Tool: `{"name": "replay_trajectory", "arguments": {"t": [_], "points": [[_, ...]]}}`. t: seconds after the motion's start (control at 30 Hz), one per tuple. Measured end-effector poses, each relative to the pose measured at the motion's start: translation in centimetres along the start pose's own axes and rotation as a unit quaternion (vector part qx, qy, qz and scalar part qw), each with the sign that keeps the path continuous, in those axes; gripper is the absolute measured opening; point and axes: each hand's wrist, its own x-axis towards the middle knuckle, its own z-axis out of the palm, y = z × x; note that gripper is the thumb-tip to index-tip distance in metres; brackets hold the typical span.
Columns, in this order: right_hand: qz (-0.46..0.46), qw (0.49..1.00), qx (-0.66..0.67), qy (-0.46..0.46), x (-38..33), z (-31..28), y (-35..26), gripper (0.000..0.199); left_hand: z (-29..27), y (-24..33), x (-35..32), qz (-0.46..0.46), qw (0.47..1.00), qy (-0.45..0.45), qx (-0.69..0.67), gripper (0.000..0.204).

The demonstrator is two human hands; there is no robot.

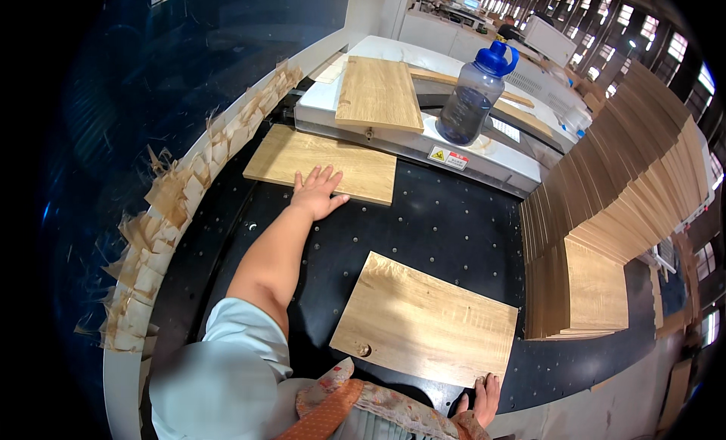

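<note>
My left hand (320,192) lies flat with spread fingers on a wood-grain board (333,161), which rests on the black table at the foot of a white machine ledge. Close to my body, a second wood-grain board (431,319) lies at a slant on the table, with a round dark hole near its left front corner. At that board's near right corner is my right hand (484,398), its fingertips touching the edge and its thumb apart from the fingers. The underside of this hand is hidden.
On the white ledge (484,171) sit another board (380,92) and a blue-capped water bottle (473,96). A tall, curving stack of boards (597,213) stands at the right. Torn tape pieces (170,198) line the frame at left. Studs dot the black table (446,220).
</note>
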Motion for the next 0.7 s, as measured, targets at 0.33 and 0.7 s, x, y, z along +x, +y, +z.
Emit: {"name": "replay_trajectory", "arguments": {"t": [0.33,0.7], "points": [[0.025,0.999,-0.007,-0.020,-1.2,0.8,1.2,0.046,-0.8,-1.0,2.1,-0.004,0.999,-0.025,0.022,0.067],[0.031,0.999,0.007,0.035,-0.2,-0.3,0.6,0.039,0.4,-1.7,2.7,0.002,0.998,-0.003,0.055,0.065]]}}
